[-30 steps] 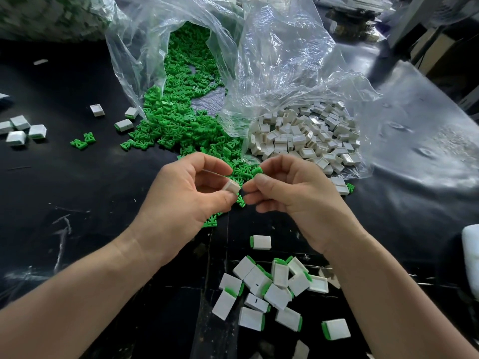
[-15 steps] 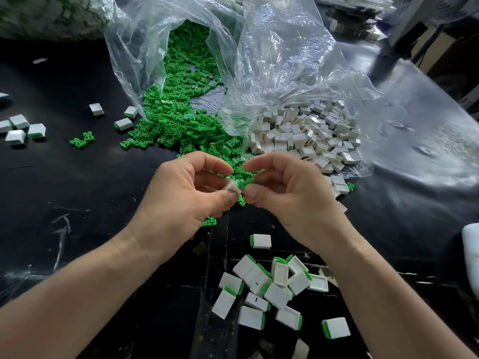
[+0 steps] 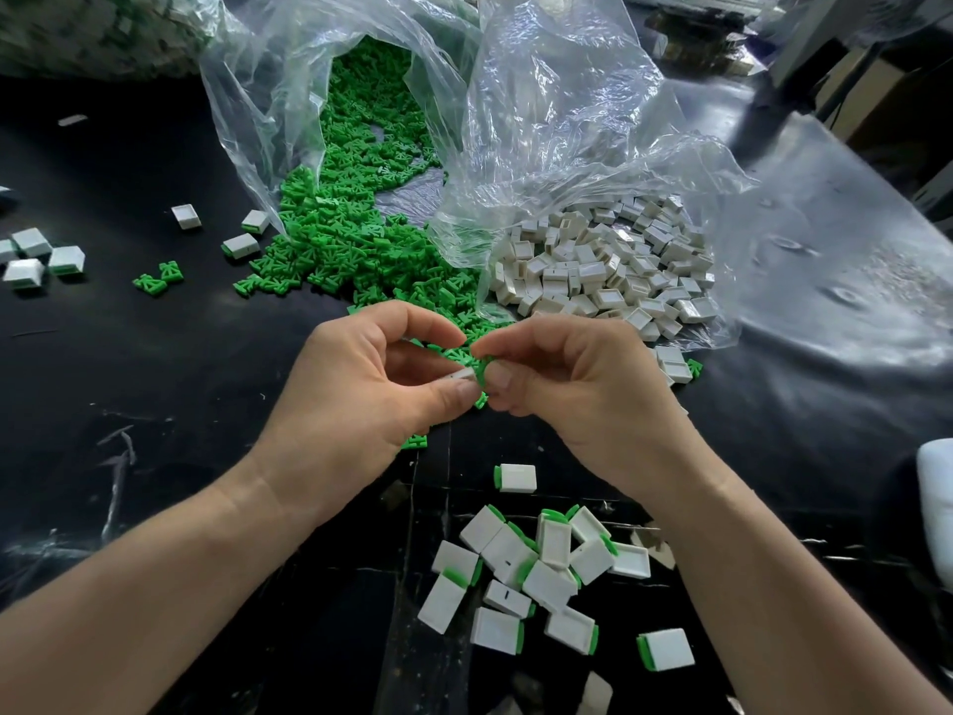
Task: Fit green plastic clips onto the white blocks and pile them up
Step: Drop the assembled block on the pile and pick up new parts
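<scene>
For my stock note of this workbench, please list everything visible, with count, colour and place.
bags: seemingly two, clear, far centre
loose clips: many, green, heap spilling from the left one
bare blocks: many, white, heap under the right one
clipped blocks: over ten, white with green ends, near pile, bottom centre
stray blocks: about seven, white, far left
stray clips: two, green, left of the heap
table: one, black, under everything
held block: one, white, centre
held clip: one, green, against that block
left hand: one, pinches the held block
right hand: one, pinches the held clip
</scene>
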`<action>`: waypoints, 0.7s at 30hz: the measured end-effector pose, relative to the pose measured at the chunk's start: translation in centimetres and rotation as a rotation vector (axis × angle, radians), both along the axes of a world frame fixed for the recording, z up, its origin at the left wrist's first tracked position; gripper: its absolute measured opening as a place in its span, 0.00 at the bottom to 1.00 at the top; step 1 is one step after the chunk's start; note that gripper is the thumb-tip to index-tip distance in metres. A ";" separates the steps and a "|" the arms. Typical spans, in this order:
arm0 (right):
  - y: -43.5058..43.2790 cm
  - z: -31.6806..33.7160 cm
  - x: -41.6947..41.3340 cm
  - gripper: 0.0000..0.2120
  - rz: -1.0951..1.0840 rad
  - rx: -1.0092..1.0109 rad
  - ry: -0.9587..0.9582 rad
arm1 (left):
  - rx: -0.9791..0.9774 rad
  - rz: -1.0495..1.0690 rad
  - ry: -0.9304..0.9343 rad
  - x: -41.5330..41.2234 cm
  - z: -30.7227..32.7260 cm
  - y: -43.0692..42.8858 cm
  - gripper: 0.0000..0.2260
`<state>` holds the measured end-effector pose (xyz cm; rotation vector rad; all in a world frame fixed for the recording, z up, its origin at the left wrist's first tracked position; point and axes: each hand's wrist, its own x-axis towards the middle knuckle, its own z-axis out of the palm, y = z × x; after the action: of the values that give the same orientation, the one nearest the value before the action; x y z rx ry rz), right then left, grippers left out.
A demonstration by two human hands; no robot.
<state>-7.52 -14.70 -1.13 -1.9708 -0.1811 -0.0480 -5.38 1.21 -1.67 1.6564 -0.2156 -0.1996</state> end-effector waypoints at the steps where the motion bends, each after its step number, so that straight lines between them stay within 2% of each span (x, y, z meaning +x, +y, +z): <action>1: 0.0 0.0 0.0 0.10 -0.008 0.022 0.025 | -0.010 0.003 -0.003 -0.1 0.1 0.0 0.12; 4: 0.0 0.0 0.0 0.07 -0.021 0.018 0.078 | -0.015 0.022 -0.007 -0.2 0.1 -0.1 0.12; 9: 0.2 0.1 -0.3 0.08 0.028 -0.209 0.050 | 0.003 0.005 -0.002 -0.2 0.1 -0.1 0.12; 13: 0.4 -0.1 -0.3 0.11 0.034 -0.125 0.057 | -0.040 -0.007 0.008 -0.2 0.6 0.0 0.14; 18: 1.6 -0.9 -0.4 0.13 -0.056 0.011 0.065 | -0.133 0.027 0.021 -0.1 0.8 0.1 0.17; 21: 2.1 -1.0 -0.5 0.14 -0.063 -0.022 0.025 | -0.141 0.038 0.014 -0.1 0.8 0.1 0.18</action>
<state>-8.02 -12.65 -2.17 -1.9980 -0.1031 -0.0623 -5.46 1.32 -0.85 1.5174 -0.1834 -0.1642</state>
